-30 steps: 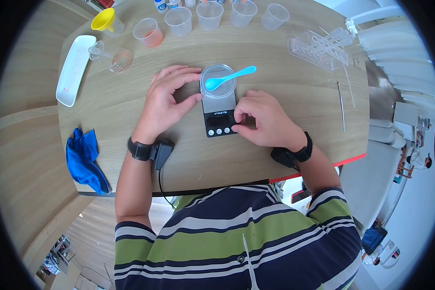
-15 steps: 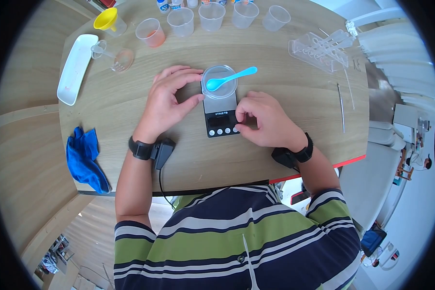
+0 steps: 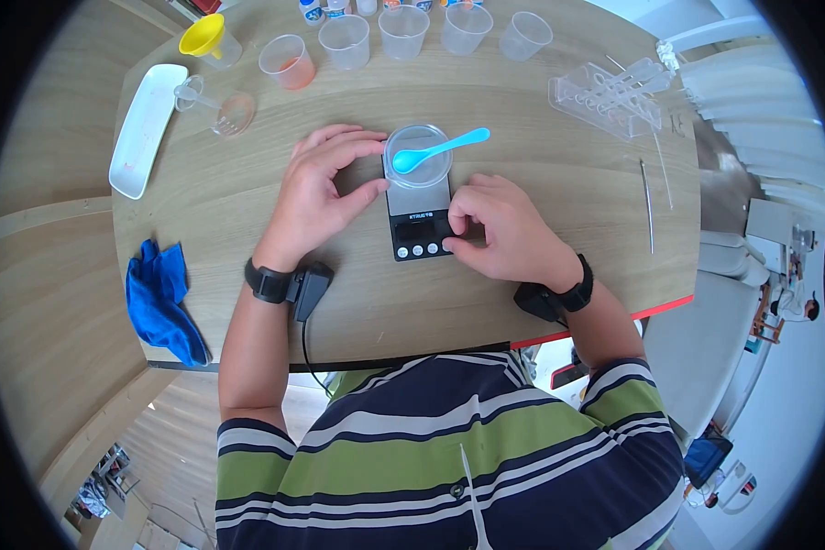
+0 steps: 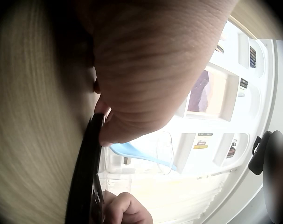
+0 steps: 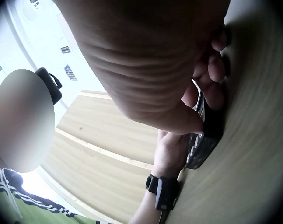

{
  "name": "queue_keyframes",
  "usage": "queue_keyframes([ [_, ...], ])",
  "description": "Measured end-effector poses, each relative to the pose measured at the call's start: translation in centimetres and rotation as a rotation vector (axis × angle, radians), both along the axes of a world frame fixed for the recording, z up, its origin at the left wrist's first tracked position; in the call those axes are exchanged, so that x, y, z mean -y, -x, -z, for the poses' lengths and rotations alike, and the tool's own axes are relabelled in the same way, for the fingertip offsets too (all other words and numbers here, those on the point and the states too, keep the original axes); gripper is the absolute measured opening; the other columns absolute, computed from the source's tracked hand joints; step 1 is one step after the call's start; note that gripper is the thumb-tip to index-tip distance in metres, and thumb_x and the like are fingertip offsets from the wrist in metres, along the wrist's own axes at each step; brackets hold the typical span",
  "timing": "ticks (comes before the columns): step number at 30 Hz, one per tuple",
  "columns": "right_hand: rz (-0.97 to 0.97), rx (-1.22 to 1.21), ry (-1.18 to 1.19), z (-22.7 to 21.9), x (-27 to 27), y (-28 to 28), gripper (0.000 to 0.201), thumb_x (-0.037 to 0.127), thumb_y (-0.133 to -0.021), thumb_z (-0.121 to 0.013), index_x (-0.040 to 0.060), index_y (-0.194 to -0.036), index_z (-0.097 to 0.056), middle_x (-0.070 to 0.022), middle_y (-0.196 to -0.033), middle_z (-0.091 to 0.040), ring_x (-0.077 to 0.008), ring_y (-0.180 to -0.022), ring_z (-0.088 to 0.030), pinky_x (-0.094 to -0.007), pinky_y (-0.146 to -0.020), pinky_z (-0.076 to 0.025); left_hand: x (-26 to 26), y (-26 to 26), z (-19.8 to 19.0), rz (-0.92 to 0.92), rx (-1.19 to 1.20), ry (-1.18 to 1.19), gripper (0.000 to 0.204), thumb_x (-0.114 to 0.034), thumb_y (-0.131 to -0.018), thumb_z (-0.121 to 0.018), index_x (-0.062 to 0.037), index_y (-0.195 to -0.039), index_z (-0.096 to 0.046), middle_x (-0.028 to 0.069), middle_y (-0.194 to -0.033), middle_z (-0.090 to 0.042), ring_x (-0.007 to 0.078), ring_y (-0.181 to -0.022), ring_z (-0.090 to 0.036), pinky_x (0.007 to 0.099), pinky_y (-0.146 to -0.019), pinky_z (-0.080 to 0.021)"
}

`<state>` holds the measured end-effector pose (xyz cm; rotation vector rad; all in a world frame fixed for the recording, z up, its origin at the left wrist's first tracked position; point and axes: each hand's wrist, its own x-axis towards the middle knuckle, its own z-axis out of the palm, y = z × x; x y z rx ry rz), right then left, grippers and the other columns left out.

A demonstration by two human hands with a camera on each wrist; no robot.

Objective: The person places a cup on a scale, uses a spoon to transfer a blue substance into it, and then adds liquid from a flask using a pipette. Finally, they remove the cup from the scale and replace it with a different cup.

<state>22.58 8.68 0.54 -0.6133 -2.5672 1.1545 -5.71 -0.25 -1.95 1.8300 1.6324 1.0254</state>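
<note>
In the head view, a black digital scale (image 3: 419, 229) with a silver plate lies on the table. On the plate stands a clear round dish (image 3: 428, 177), and a light blue spoon (image 3: 412, 159) lies across it, handle pointing right. My left hand (image 3: 319, 188) touches the scale's left side, fingers spread loosely in a curve with the thumb below. My right hand (image 3: 504, 229) holds the lower right edge, its fingers bent and the thumb tip at the rightmost button. The right wrist view has that thumb on the scale (image 5: 207, 140); the dish is out of sight there.
Several clear cups (image 3: 403, 35) line the back, one with red liquid (image 3: 293, 73). A yellow funnel (image 3: 202, 37), white tray (image 3: 145, 133) and blue cloth (image 3: 160, 307) are at the left. A clear rack (image 3: 605, 99) and metal rod (image 3: 648, 206) are at the right.
My right thumb has shifted slightly at the rightmost button, off it and back towards it. My left hand, the dish and the spoon keep their places on the scale.
</note>
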Motion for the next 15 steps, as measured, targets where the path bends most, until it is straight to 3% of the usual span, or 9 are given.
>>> queue_keyframes([
  [15,-0.002,0.007,-0.033,-0.05,0.18,0.12,0.030,0.012,-0.077,-0.086,0.0146,-0.084,-0.057,-0.0002,-0.073,-0.057,-0.0261,-0.078,-0.059,-0.0413,-0.073,-0.043,0.00,-0.04,-0.14,-0.001,-0.008,0.000,0.050,-0.009,-0.081,-0.089,-0.0092,-0.129,-0.077,0.0082,-0.136,-0.076,0.0312,-0.137,-0.061,0.0483,-0.120,-0.041],
])
